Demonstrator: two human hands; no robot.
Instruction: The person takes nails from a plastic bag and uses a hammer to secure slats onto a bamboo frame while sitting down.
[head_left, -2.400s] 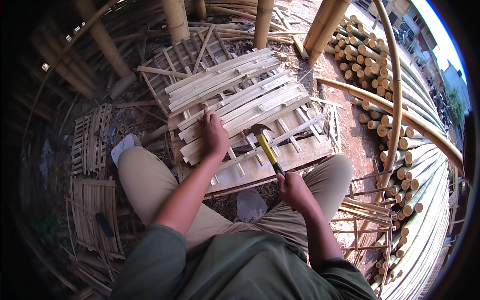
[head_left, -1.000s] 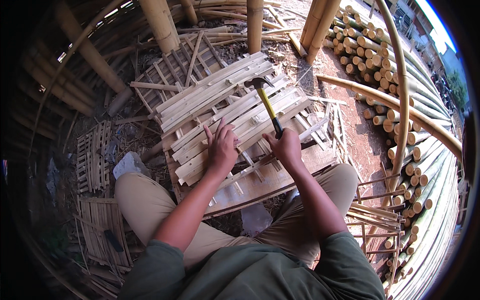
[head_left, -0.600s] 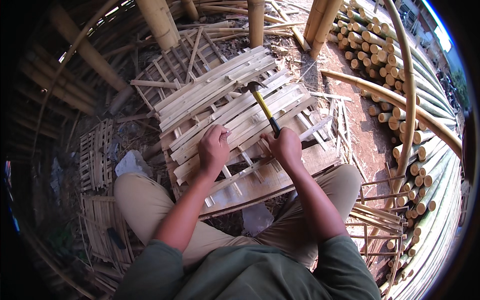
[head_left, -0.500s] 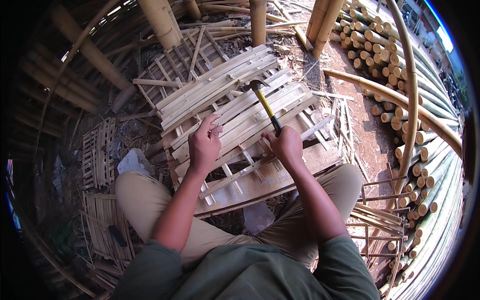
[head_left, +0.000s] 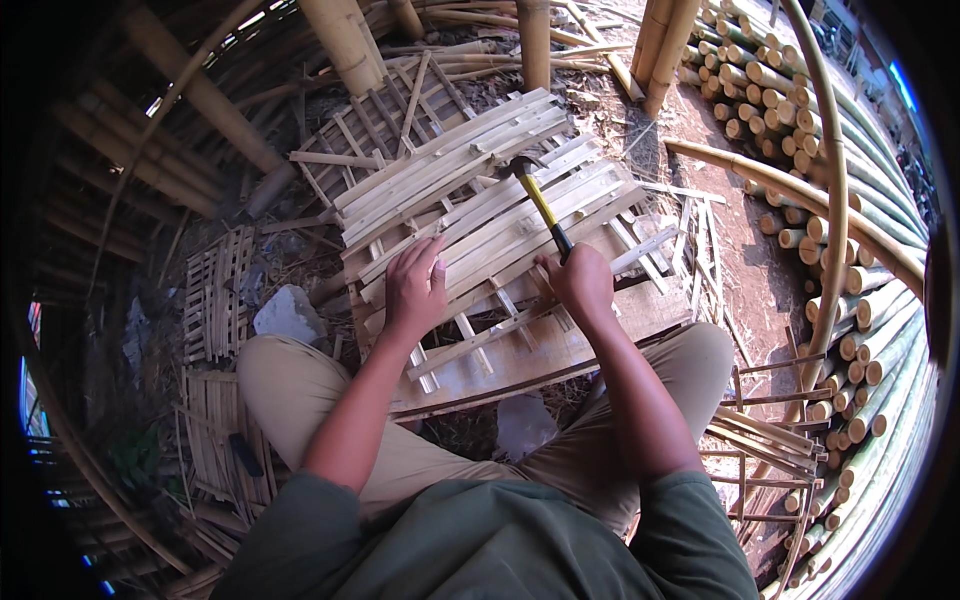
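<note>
The left hand (head_left: 413, 287) lies palm down, fingers loosely spread, on the flat bamboo strips of a slatted bamboo panel (head_left: 480, 215) at the centre of the frame. Just to its right, the right hand (head_left: 578, 282) is closed around the black grip of a hammer (head_left: 538, 200) whose yellow handle slants up and to the left; the dark metal head rests on or just above the strips near the panel's upper middle, and which of the 2 cannot be told. The panel sits on a wooden board (head_left: 560, 345) across the front of the seated person's knees, in tan trousers (head_left: 300, 390). Lattice offcuts (head_left: 215, 290) lie at the left of the frame. A stack of cut bamboo poles (head_left: 800, 110), ends showing, fills the upper right, and thick upright bamboo posts (head_left: 533, 40) stand along the top edge.
</note>
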